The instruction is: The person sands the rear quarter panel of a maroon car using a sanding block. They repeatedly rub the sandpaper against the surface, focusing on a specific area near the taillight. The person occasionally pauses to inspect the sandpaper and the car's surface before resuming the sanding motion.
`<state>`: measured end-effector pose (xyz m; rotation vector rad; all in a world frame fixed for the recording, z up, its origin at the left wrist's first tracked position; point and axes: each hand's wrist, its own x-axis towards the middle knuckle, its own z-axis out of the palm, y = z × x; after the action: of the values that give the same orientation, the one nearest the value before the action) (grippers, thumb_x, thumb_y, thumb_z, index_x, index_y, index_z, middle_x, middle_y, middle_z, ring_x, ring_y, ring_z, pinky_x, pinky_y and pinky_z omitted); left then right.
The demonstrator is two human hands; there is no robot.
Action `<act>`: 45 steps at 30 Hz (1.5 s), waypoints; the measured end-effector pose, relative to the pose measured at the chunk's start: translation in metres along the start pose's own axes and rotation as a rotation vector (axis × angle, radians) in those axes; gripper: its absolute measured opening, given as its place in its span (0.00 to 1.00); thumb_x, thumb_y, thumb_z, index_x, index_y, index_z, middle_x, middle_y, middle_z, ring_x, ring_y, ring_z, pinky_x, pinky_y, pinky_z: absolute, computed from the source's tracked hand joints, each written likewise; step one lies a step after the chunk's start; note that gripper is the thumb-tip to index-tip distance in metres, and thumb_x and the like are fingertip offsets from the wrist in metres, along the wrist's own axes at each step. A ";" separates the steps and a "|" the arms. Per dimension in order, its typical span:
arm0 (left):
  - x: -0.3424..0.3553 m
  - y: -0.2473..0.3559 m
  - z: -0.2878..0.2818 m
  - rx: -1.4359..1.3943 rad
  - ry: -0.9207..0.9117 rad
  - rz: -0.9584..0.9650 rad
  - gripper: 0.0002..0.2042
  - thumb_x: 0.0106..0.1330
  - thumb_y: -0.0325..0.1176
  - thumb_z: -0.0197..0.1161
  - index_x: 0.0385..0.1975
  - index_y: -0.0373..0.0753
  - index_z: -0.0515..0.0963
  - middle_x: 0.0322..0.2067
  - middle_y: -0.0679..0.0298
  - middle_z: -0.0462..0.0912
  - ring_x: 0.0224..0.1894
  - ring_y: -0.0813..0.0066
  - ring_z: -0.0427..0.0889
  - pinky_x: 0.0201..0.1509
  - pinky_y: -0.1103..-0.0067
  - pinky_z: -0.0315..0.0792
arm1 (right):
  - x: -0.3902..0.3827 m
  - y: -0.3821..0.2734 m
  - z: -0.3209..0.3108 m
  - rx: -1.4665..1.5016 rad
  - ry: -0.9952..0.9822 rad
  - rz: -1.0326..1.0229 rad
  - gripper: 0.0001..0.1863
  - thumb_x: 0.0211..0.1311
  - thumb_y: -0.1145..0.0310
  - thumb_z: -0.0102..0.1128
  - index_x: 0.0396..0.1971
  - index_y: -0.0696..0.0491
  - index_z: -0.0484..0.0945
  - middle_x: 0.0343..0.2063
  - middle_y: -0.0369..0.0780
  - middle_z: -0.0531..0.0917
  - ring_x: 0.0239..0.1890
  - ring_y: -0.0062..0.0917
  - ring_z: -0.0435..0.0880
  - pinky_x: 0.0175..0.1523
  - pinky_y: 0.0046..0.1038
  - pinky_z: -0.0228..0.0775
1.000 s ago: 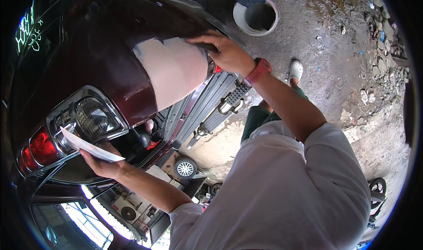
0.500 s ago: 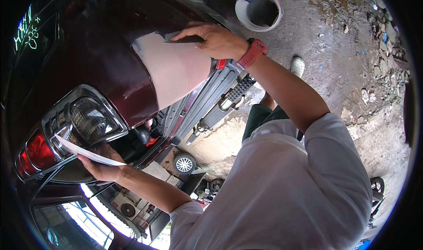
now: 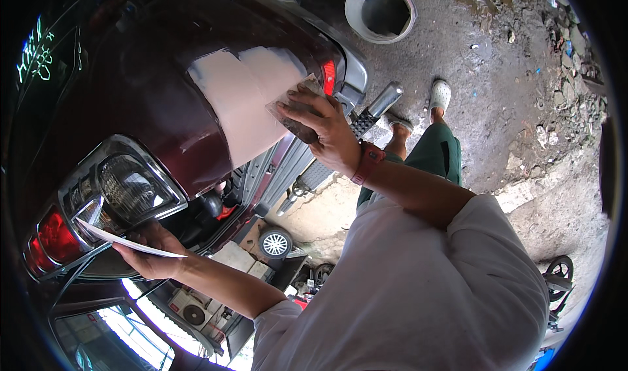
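Pressing sandpaper [image 3: 296,109] under right hand [image 3: 324,132]

The right hand [image 3: 324,132] covers most of the sanding sheet [image 3: 294,106], so its full shape is hidden. The left hand [image 3: 154,253] hides the end of the white sheet [image 3: 124,240]. The maroon car [image 3: 131,89] is cut off by the dark rim.

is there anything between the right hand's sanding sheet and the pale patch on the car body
Nothing visible. The right hand presses the sanding sheet flat on the lower edge of the pale patch. The left hand holds a white sheet apart, by the tail light.
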<state>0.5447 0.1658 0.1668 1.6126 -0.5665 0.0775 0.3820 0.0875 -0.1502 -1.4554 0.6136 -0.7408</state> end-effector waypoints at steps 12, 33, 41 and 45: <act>-0.074 -0.013 0.041 0.332 -0.236 -0.031 0.28 0.75 0.43 0.59 0.67 0.32 0.65 0.57 0.52 0.77 0.59 0.59 0.78 0.67 0.64 0.70 | -0.042 -0.028 -0.073 0.279 -0.083 0.001 0.40 0.52 0.92 0.57 0.65 0.44 0.71 0.66 0.46 0.66 0.70 0.42 0.68 0.71 0.42 0.66; -0.174 -0.061 0.086 0.791 -0.541 -0.068 0.17 0.79 0.40 0.58 0.52 0.30 0.75 0.41 0.57 0.84 0.43 0.74 0.81 0.47 0.77 0.74 | -0.067 -0.057 -0.110 -0.495 -0.273 -0.380 0.34 0.58 0.77 0.56 0.63 0.29 0.75 0.62 0.33 0.72 0.73 0.35 0.66 0.71 0.69 0.55; -0.063 -0.008 0.039 0.192 -0.101 0.014 0.28 0.75 0.38 0.59 0.71 0.33 0.63 0.63 0.51 0.73 0.63 0.58 0.75 0.71 0.62 0.67 | 0.045 0.034 -0.105 0.113 -0.209 -0.056 0.32 0.63 0.80 0.43 0.67 0.43 0.70 0.56 0.49 0.77 0.59 0.42 0.78 0.65 0.37 0.68; -0.027 0.002 0.015 0.199 -0.110 0.013 0.29 0.75 0.43 0.57 0.71 0.35 0.63 0.63 0.55 0.73 0.64 0.63 0.74 0.69 0.66 0.68 | 0.113 0.024 -0.094 0.169 -0.432 0.147 0.33 0.61 0.74 0.46 0.68 0.42 0.71 0.62 0.49 0.78 0.62 0.39 0.78 0.65 0.34 0.68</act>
<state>0.5161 0.1596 0.1559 1.8153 -0.6708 0.0566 0.3848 -0.0596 -0.1704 -1.3420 0.3123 -0.3369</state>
